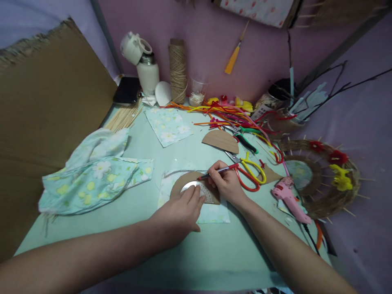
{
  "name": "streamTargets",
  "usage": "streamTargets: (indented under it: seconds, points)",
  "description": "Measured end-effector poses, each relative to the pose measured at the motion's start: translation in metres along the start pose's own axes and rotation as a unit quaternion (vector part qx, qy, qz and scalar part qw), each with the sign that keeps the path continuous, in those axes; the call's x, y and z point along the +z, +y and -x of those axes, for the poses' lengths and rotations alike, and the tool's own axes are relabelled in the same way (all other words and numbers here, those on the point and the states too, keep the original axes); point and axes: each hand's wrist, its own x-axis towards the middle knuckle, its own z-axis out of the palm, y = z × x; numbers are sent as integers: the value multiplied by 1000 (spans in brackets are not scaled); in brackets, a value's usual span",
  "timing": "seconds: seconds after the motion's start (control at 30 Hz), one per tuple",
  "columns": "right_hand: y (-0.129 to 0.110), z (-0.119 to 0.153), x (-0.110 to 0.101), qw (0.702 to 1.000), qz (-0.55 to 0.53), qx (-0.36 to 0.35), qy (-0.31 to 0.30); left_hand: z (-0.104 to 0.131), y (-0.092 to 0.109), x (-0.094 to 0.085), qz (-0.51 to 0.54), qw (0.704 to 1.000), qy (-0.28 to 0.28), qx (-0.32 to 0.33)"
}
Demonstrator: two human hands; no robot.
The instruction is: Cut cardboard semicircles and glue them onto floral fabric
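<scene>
My left hand (182,208) lies with its fingers stretched over a clear protractor (206,195), pressing it down. The protractor rests on a brown cardboard half-disc (179,184), which sits on a piece of floral fabric (216,216). In my right hand (225,183) a dark red and black pencil (221,169) is pinched, its tip at the cardboard's upper edge. Just behind my right hand are scissors (251,170) with yellow and red handles. A second cardboard half-disc (221,141) lies farther back.
Crumpled floral cloth (98,179) lies at the left, a fabric piece (168,124) behind. A pink glue gun (289,199) and twig wreath (324,204) are at the right. Bottle (148,75), twine (177,71), green-handled pliers (245,141) and colourful stems (211,109) stand or lie at the back.
</scene>
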Motion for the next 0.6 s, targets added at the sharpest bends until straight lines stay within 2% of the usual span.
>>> streamTargets:
  seconds: [0.2, 0.37, 0.47, 0.6]
  points:
    - [1, 0, 0, 1000, 2, -2, -5, -1, -2, 2, 9, 1000, -16, 10]
    - [1, 1, 2, 1000, -6, -1, 7, -4, -1, 4, 21, 999, -38, -6]
    - [4, 0, 3, 1000, -13, -7, 15, -4, -1, -1, 27, 999, -42, -16]
    - [4, 1, 2, 997, -35, -38, 60, -4, -2, -13, 37, 998, -46, -23]
